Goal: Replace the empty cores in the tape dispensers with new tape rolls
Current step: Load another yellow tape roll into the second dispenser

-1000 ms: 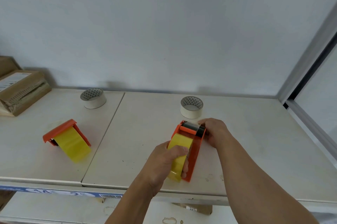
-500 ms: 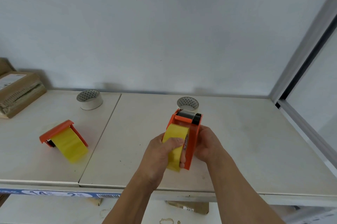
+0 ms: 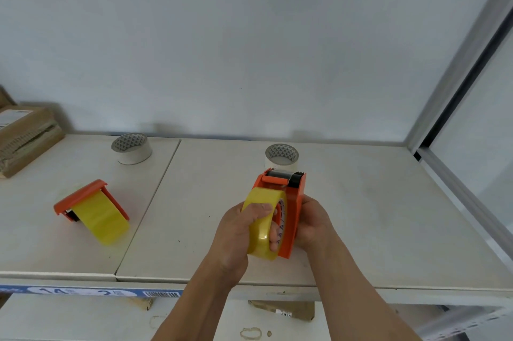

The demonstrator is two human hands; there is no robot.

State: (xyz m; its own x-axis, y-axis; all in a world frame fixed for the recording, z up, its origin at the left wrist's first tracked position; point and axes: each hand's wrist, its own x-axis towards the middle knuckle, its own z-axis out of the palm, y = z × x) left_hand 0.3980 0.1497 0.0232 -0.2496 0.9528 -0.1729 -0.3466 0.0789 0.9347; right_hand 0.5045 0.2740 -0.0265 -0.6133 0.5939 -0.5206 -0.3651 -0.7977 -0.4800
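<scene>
Glossy yellow tape roll (image 3: 261,225) gripped by left hand (image 3: 236,232), pressed against boxy orange plastic dispenser (image 3: 291,210) clasped in right hand (image 3: 313,222).

**Lighting and picture quality, head view**

Even, diffuse daylight; scene bright, no hard highlights. Wall (image 3: 249,35) reads pale blue-grey, slightly washed. Soft, short shadows on the wall just above the shelf's (image 3: 374,215) back edge, behind the two white cores. Faint shadow under the left dispenser (image 3: 91,210) near the left front corner. Mild sheen on the yellow tape roll (image 3: 261,227). Wide-angle bending: window frame (image 3: 466,63) leans at right edge. Overall slight softness; lower corners smeared.
</scene>
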